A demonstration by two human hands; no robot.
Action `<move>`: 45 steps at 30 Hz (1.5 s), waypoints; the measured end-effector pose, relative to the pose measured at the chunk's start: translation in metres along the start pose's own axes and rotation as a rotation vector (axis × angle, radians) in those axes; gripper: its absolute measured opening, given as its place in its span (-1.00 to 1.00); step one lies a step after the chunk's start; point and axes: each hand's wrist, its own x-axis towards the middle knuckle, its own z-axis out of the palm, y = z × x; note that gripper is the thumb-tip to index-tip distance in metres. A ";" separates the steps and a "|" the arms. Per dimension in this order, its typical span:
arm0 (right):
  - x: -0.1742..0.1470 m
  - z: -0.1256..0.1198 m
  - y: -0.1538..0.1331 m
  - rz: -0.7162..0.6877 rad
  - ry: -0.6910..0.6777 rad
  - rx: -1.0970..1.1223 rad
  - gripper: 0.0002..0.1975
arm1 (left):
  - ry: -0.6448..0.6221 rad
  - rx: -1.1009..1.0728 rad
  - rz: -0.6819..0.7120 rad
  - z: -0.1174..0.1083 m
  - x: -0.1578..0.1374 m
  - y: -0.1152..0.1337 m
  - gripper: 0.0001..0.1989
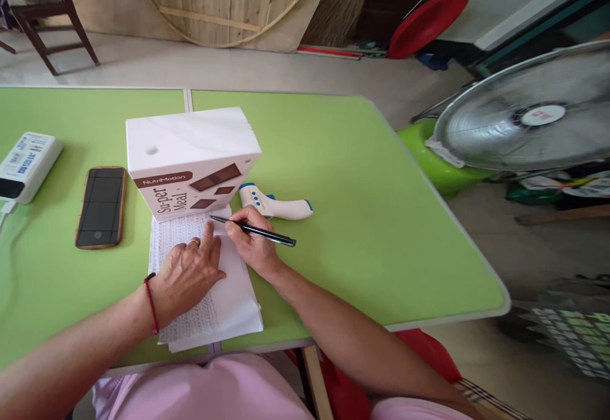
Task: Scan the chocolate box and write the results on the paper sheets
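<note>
A black pen (pixel 257 230) is pinched in my right hand (pixel 255 242), its tip near the top of the written sheets. My left hand (pixel 193 270) lies on the paper (pixel 238 299), its index finger stretched toward the pen tip. Dense rows of handwriting cover the left part of the paper, while the right part looks blank. A white NutriMotion box (pixel 190 147) stands at the paper's far edge and may cover some of it. Just beyond my right hand lies a white and blue infrared thermometer (pixel 286 208).
On the green table (pixel 362 229), a smartphone (pixel 100 207) lies left of the paper. Farther left is a white power bank (pixel 31 162) with a cable plugged in. A large fan (pixel 534 112) stands beyond the table's right edge. A wooden chair (pixel 54 16) is at the back left.
</note>
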 end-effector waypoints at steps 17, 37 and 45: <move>0.000 -0.001 -0.001 0.012 -0.007 -0.044 -0.88 | -0.018 -0.042 -0.016 -0.001 0.001 0.000 -0.52; 0.000 0.000 -0.002 0.037 0.023 -0.017 -0.89 | -0.023 -0.057 -0.017 -0.002 0.001 -0.001 -0.55; -0.002 0.001 -0.001 0.011 0.061 0.034 -0.90 | -0.035 -0.038 -0.014 -0.005 0.002 0.000 -0.53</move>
